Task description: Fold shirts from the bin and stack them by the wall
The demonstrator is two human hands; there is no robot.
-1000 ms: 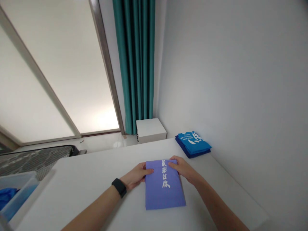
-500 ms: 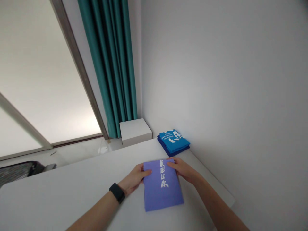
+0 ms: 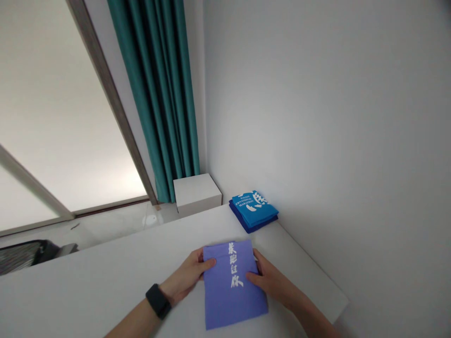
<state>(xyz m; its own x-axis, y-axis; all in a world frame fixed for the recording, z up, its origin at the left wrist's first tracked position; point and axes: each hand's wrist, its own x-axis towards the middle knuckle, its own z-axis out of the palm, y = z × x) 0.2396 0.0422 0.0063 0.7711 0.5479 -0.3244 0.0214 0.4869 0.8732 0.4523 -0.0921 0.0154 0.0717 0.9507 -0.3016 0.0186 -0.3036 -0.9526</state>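
A folded lavender shirt (image 3: 230,300) with white characters lies on the white table (image 3: 105,281) in front of me. My left hand (image 3: 186,277), with a black watch on its wrist, grips the shirt's left edge with thumb on top. My right hand (image 3: 268,279) holds the right edge, its thumb lying on the cloth. A stack of folded blue shirts (image 3: 254,211) sits in the table's far right corner by the wall.
A white box-like cabinet (image 3: 197,192) stands beyond the table beside a teal curtain (image 3: 162,94). A grey wall runs along the table's right edge. A large frosted window fills the left, with a dark patterned object (image 3: 24,253) below it.
Both hands slid back along the shirt's sides toward me, the right hand furthest, and the shirt shifted slightly nearer. The view turned a little further right.
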